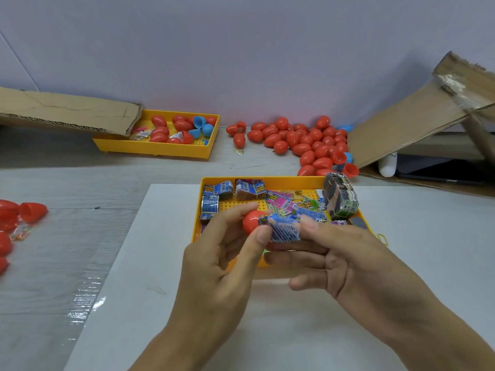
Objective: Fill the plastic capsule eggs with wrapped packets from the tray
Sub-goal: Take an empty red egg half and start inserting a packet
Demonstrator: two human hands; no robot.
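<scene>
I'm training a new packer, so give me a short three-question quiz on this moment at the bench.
1. True or false: the left hand holds a blue egg half.
2. What does the right hand pinch?
3. Where does the big heap of red eggs lie? A) in the near tray B) on the table by the wall C) in the cardboard box

Key: 1. False: it is a red egg half. 2. A blue wrapped packet, at the egg's mouth. 3. B.
</scene>
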